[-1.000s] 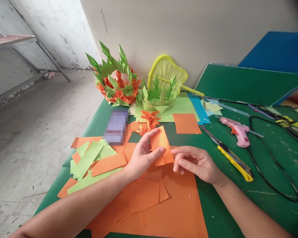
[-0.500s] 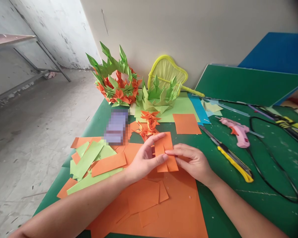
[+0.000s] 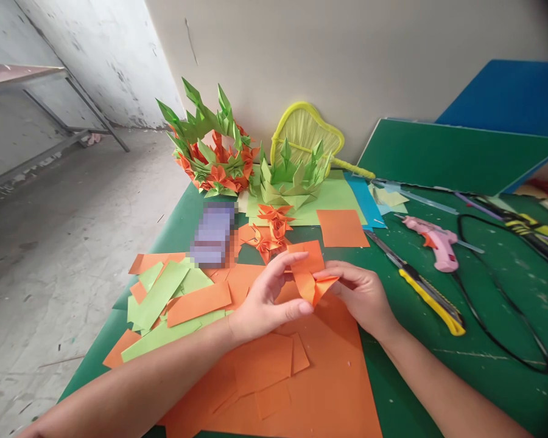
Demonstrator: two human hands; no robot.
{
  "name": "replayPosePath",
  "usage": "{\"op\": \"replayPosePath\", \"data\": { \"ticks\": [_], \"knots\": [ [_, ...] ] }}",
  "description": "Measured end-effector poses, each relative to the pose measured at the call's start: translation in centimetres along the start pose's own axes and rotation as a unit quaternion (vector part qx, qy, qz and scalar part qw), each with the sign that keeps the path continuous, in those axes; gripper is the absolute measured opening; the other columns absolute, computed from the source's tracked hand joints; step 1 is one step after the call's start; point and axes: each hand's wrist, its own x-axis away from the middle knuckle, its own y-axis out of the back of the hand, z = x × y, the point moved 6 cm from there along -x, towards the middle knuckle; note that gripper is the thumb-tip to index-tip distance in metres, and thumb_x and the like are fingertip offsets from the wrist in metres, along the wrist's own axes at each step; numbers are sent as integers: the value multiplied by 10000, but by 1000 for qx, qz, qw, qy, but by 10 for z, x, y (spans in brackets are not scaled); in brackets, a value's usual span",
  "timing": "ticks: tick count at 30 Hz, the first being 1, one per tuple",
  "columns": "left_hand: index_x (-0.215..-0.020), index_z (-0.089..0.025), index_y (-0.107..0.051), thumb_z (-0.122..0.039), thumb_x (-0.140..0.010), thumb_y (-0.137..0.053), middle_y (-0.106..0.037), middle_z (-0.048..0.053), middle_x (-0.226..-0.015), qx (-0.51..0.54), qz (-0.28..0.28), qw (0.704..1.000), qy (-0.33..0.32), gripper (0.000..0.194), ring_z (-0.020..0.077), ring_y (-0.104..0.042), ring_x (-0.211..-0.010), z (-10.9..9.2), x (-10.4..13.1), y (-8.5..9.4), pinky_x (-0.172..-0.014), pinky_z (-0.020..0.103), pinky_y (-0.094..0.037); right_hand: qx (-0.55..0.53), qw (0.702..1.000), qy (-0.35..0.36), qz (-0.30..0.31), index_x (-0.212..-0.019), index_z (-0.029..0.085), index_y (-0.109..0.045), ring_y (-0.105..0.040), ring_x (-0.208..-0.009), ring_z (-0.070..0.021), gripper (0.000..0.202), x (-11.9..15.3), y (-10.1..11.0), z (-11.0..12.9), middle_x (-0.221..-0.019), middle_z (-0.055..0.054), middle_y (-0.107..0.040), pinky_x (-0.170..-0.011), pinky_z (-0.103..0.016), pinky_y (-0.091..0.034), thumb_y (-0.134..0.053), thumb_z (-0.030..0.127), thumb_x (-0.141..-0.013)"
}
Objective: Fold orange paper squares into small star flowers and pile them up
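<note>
Both my hands hold a folded piece of orange paper [image 3: 307, 261] above a large orange sheet [image 3: 333, 377]. My left hand [image 3: 274, 298] grips its left side, thumb at the lower edge and fingers behind. On the right edge, my right hand [image 3: 358, 289] pinches the paper beside a raised, pointed flap. The lower part of the paper is opened out of flat; the upper part is a smooth rectangle. Just beyond the hands lie several orange folded paper flowers [image 3: 274, 234]. A square of orange paper [image 3: 342, 228] rests behind my right hand.
Orange and green scraps [image 3: 164, 298] lie left, near a blurred-out phone-like object [image 3: 214, 234]. Two folded-paper crowns [image 3: 295, 179] stand at the back. On the right are a yellow utility knife [image 3: 432, 301], a pink glue gun [image 3: 432, 240] and its looped black cord [image 3: 497, 304].
The lower part of the orange paper, flat before, is now pulled up into a pointed flap at the right. My right fingers have shifted slightly up and right.
</note>
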Motion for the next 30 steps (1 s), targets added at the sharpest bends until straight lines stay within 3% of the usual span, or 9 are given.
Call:
{"op": "replayPosePath", "data": {
  "ticks": [3,7,10,18,25,30],
  "knots": [
    [-1226,-279,-552,-217,-754,-755,-530,81,-1236,-60,-36,996,-60,518,209,-565,-1110,-3,0,2,-941,326,-507,-32,999,10,-25,-886,286,-776,-647,-817,-164,119,1,4,-1,-898,-25,-684,-720,-252,-543,-738,349,-792],
    [-1028,-218,-651,-98,-794,-644,-580,76,-1074,-183,-66,974,-116,263,173,-592,-1000,-7,2,5,-821,267,-547,-36,999,5,-18,-913,273,-769,-665,-883,-200,158,3,1,-3,-971,-53,-697,-769,-296,-563,-757,342,-771],
    [-990,-206,-683,-62,-807,-585,-635,59,-985,-236,-92,958,-132,252,142,-628,-877,-12,4,10,-783,256,-560,-15,1000,11,-22,-917,257,-762,-671,-891,-206,162,3,-1,-2,-976,-66,-716,-786,-314,-573,-734,356,-792],
    [-1021,-236,-721,-97,-847,-567,-746,34,-926,-298,-120,936,-144,271,146,-694,-834,-17,2,14,-763,245,-571,6,999,33,-22,-849,246,-763,-647,-765,-162,97,4,1,2,-822,-36,-674,-709,-280,-559,-696,313,-829],
    [-875,-234,-770,-229,-857,-630,-731,47,-866,-306,-141,930,-146,142,145,-691,-764,-17,0,17,-669,226,-563,0,1000,17,-25,-873,250,-754,-682,-847,-197,130,4,0,2,-893,-50,-734,-792,-328,-582,-723,352,-800],
    [-793,-222,-750,-250,-812,-694,-747,41,-801,-278,-157,936,-150,66,157,-692,-699,-18,0,16,-638,244,-575,8,999,-18,-42,-826,226,-743,-681,-812,-192,138,2,1,-4,-896,-39,-742,-761,-326,-582,-751,350,-765]
  ]
}}
